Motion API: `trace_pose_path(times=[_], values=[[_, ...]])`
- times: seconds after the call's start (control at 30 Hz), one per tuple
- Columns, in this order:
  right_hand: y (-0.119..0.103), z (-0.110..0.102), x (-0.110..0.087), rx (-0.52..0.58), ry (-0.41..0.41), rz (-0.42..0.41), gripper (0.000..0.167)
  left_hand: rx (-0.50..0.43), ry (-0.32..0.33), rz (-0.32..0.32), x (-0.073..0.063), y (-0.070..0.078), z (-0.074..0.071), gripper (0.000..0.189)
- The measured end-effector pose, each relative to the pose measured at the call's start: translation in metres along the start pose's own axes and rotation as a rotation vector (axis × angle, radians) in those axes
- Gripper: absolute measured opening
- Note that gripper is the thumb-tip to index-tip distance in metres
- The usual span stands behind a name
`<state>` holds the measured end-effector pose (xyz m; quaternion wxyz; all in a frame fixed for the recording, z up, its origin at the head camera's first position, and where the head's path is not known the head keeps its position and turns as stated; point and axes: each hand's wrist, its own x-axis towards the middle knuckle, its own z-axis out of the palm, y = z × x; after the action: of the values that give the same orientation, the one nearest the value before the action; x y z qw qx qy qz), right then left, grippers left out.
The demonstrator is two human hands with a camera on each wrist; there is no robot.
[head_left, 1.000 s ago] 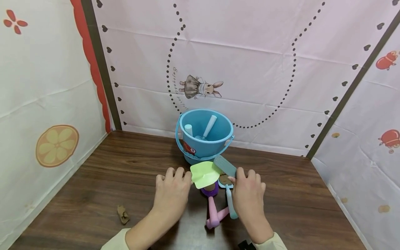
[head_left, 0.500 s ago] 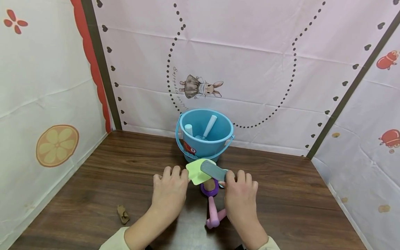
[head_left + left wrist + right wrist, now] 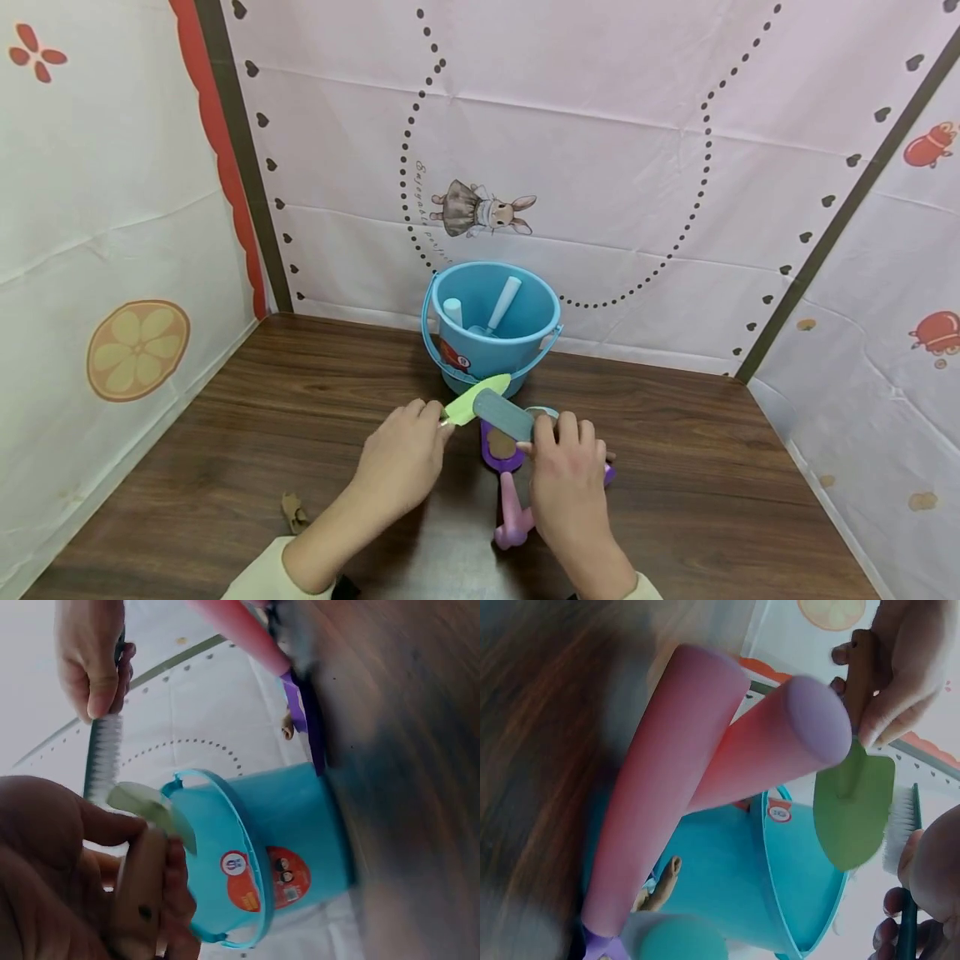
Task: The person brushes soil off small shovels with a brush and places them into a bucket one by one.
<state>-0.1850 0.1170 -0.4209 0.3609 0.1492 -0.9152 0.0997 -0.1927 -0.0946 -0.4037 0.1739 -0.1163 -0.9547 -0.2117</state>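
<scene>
My left hand (image 3: 403,454) grips the wooden handle (image 3: 139,892) of a small green trowel (image 3: 853,810). The trowel's blade is tilted nearly edge-on in the head view. In my right hand (image 3: 566,479) is a brush (image 3: 504,415) with a grey-green back; its white bristles (image 3: 900,832) show in the right wrist view, beside the blade. In the head view the brush overlaps the blade's lower right edge. Below both tools lies a purple toy shovel (image 3: 491,458) with brown material (image 3: 501,444) in its scoop and a pink handle (image 3: 511,504).
A blue bucket (image 3: 491,357) stands behind the tools, holding two pale-blue-handled tools (image 3: 504,302). A light blue rim (image 3: 542,411) and a purple end (image 3: 609,474) show around my right hand. A brown lump (image 3: 294,510) lies at left. Printed cloth walls enclose the table (image 3: 705,483).
The brush has moved left and down across the trowel blade. The trowel has turned from face-up to nearly edge-on, and my left hand has rotated with it. The bucket has not moved.
</scene>
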Motion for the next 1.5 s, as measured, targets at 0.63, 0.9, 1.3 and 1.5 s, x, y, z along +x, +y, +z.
trace_pose_path(times=[0.63,0.9,1.3,1.5], values=[[-0.029,0.002,-0.010,-0.011,0.151,-0.089,0.046,-1.523,-0.765,-0.477,0.002,-0.010,-0.006,0.021],[0.004,0.006,0.003,0.000,0.172,0.029,0.042,-1.544,-0.833,-0.455,0.005,-0.012,-0.007,0.025],[-0.014,-0.011,-0.002,0.066,0.087,-0.007,0.038,-1.573,-0.832,-0.449,0.006,-0.014,-0.010,0.024],[-0.009,-0.005,-0.001,0.056,0.096,0.031,0.034,-1.549,-0.849,-0.431,0.006,-0.013,-0.009,0.025]])
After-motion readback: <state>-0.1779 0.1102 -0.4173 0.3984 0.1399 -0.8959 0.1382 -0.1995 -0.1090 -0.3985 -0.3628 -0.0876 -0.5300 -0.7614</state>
